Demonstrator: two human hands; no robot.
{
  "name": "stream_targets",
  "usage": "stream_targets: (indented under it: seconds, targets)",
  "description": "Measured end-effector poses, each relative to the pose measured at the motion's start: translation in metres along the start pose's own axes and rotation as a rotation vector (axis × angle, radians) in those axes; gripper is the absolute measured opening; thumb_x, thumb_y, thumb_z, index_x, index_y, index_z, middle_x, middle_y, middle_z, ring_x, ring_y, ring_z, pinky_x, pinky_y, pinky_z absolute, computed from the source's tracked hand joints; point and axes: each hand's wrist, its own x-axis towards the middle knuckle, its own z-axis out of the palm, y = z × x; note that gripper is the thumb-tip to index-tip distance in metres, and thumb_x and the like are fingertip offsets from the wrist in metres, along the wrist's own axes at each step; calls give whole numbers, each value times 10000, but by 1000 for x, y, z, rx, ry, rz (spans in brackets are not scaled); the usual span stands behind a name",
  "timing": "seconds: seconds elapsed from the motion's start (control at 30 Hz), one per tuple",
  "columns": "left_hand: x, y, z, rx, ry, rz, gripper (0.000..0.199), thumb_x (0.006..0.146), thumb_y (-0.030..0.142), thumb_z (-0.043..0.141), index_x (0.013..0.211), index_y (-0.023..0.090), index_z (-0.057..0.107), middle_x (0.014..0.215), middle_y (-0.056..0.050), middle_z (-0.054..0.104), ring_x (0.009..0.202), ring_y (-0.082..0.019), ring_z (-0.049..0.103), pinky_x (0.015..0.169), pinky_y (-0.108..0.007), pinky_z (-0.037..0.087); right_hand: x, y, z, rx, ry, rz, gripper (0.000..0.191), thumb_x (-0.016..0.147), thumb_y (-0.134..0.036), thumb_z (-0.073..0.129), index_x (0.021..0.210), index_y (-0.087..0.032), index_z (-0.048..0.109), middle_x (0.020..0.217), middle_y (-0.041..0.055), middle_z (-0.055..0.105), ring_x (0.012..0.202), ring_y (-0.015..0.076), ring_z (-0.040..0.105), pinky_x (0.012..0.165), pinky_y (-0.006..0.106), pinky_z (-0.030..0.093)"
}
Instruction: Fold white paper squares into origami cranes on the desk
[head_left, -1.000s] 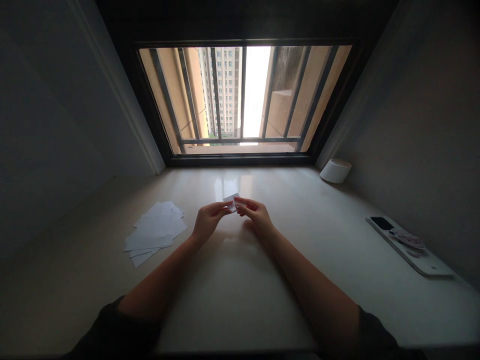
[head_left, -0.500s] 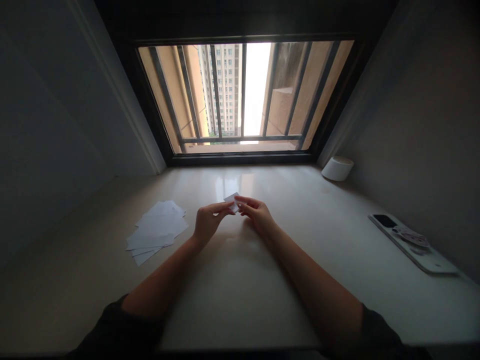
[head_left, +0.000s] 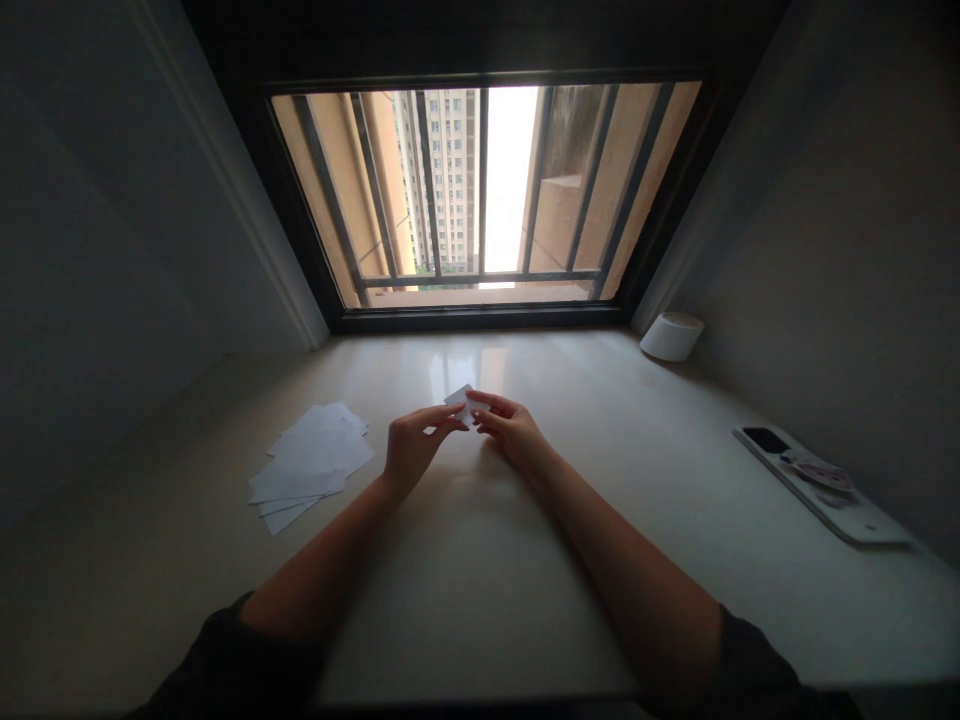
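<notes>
You won't find anything readable here. The small white paper slip (head_left: 462, 405) and the loose white sheets (head_left: 311, 465) show no legible marks from this view. The patterned card (head_left: 816, 472) lying on the white panel (head_left: 840, 515) at the right carries print too small to make out, and the high-rise building (head_left: 439, 180) outside the window shows no sign.
</notes>
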Motion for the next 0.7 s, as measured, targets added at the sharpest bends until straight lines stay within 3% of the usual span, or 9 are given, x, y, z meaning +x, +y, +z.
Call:
stream_targets:
  seconds: [0.2, 0.37, 0.7]
  targets:
    - [7, -4, 2, -333, -113, -265, 394, 643, 362, 753, 990, 182, 704, 955, -91, 717, 899, -246, 661, 849, -372, 491, -1, -4, -3, -169, -9, -101, 565, 559, -366, 799, 1088, -223, 661, 691, 12, 687, 676, 178, 623, 721, 349, 499]
    - [9, -6, 0, -444, -186, -410, 385, 630, 356, 763, 958, 160, 711, 946, -111, 714, 872, -223, 656, 822, -356, 493, -1, -6, -5, -286, 30, -135, 558, 553, -391, 802, 1068, -217, 677, 759, 46, 711, 642, 192, 631, 705, 371, 511]
    - [5, -9, 8, -452, 23, -312, 293, 635, 365, 758, 834, 154, 726, 825, -83, 724, 811, -216, 661, 807, -364, 503, -3, -4, 1, -213, 12, -131, 493, 579, -380, 790, 1032, -209, 694, 809, 59, 724, 728, 212, 654, 724, 371, 504]
